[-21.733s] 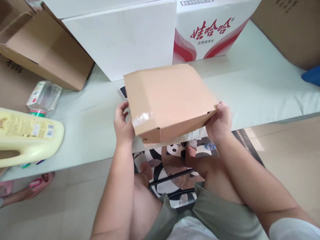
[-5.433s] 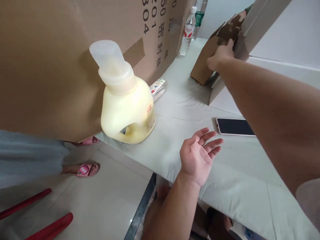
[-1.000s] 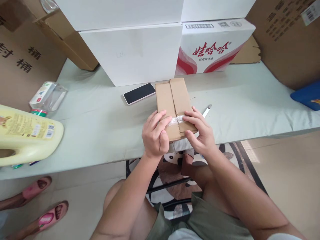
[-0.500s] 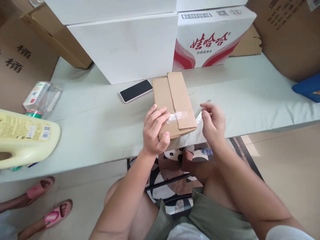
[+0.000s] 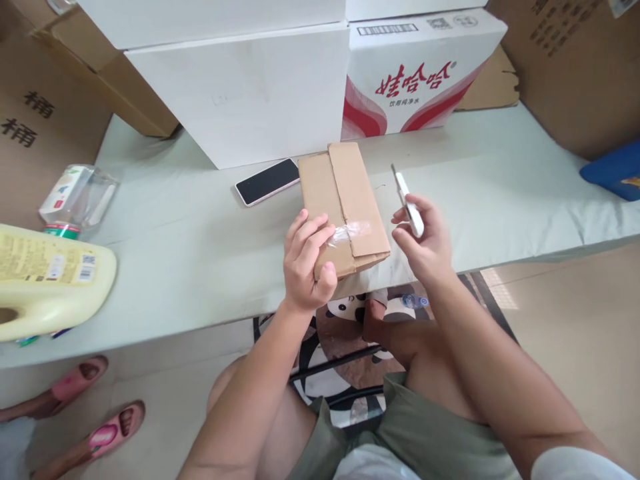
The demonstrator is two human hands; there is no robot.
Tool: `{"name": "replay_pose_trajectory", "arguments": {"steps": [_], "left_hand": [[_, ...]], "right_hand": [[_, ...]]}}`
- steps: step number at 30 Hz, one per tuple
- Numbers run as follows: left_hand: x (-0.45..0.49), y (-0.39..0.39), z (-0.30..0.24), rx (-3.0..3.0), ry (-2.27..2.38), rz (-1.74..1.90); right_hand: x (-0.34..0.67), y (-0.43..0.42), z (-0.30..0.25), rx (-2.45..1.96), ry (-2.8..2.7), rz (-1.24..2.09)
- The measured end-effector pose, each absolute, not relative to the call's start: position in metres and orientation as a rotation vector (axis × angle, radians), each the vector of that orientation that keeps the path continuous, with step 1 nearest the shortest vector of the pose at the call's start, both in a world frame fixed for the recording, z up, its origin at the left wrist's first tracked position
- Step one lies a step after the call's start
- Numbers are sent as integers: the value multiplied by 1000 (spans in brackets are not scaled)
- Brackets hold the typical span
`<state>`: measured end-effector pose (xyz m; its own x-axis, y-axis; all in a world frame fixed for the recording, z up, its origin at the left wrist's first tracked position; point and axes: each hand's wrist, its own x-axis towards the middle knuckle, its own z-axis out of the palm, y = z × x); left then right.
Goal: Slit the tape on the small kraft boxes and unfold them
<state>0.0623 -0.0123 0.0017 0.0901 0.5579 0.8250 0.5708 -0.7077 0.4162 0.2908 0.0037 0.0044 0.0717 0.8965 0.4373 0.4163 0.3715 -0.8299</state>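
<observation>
A small brown cardboard box [image 5: 345, 193] lies on the pale table [image 5: 200, 240], its flaps held by a strip of clear tape [image 5: 353, 231] near the front end. My left hand [image 5: 306, 263] grips the box's near left corner, fingers curled over the top. My right hand [image 5: 424, 243] is just right of the box, closed on a small white utility knife [image 5: 407, 203] whose blade points up and away.
A phone [image 5: 267, 181] lies left of the box. White cartons [image 5: 240, 87] and a red-printed carton [image 5: 415, 73] stand behind. A yellow jug [image 5: 50, 280] and a clear bottle [image 5: 75, 200] lie at left. Another person's feet in pink sandals [image 5: 90, 413] are below left.
My right hand left the tape, picked the white knife off the table beside the box and raised it. My left hand stayed on the box corner.
</observation>
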Motion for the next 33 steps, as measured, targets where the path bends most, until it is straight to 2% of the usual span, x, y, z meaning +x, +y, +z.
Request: {"name": "replay_pose_trajectory", "arguments": {"steps": [4, 7, 10, 21, 33], "left_hand": [[77, -21, 1, -2219, -1304, -1715], [87, -27, 1, -2211, -1388, -1655], [91, -30, 3, -2218, -1396, -1650], [90, -28, 3, -2194, -1392, -1627], [91, -28, 4, -2219, -1370, -1631]], "right_hand": [[276, -22, 29, -999, -1502, 165], [266, -40, 48, -816, -1536, 29], [261, -51, 60, -858, -1727, -67], [260, -58, 62, -776, -1913, -43], [253, -64, 70, -957, -1952, -85]]}}
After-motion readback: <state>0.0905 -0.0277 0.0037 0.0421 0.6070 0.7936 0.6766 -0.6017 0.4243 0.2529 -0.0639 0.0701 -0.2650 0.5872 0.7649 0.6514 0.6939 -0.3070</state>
